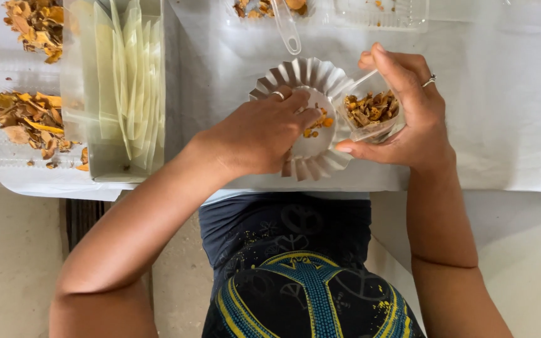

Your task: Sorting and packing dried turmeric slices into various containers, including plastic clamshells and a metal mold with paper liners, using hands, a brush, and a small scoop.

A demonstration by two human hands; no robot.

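Bright, even daylight; the white bench (502, 125) is nearly overexposed, shadows are soft and faint, focus is sharp, with slight wide-angle stretching at the edges.

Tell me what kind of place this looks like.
Probably a small hand-packing table for dried orange-yellow plant pieces. The right hand holds a clear cup of pieces, the left hand picks from a fluted dish, beside stacked clear pouches.

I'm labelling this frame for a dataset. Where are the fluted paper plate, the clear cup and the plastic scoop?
fluted paper plate (320, 76), head view, top rim.
clear cup (370, 112), head view, its filled middle.
plastic scoop (288, 32), head view, handle.
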